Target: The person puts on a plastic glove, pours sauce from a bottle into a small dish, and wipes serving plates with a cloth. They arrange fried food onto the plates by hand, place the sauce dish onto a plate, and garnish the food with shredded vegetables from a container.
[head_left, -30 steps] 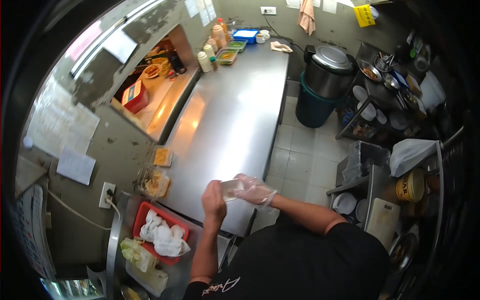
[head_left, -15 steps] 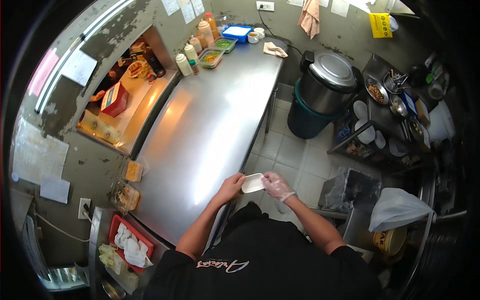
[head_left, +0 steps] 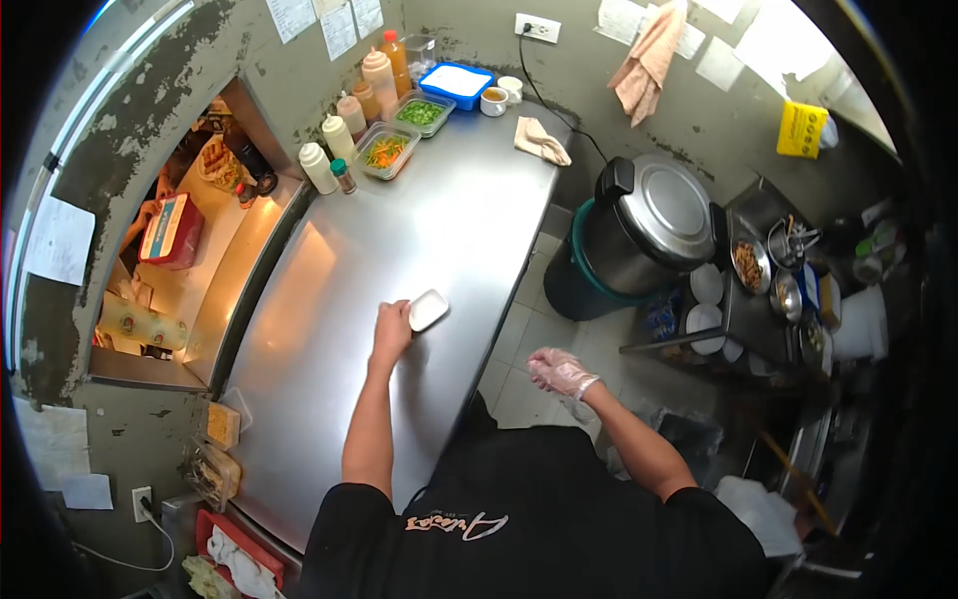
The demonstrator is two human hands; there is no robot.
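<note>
A small white rectangular dish (head_left: 429,310) is pinched at its left edge by my bare left hand (head_left: 393,331), over the middle of the steel table (head_left: 329,399). The dish looks empty inside. My right hand (head_left: 562,372) wears a clear plastic glove and hangs past the table's right edge, above the tiled floor. Its fingers are curled closed, and the inside of the hand is hidden.
Squeeze bottles (head_left: 378,80), a tub of chopped greens (head_left: 424,113) and a tub of shredded vegetables (head_left: 387,151) line the far left. A folded cloth (head_left: 542,141) lies at the far corner. Right of the table stands a large lidded cooker (head_left: 659,215). A pass-through window (head_left: 150,371) opens on the left.
My left hand has carried the white dish forward and left, from the table's edge to above its middle. My right hand has let go of the dish. The camera view has shifted.
</note>
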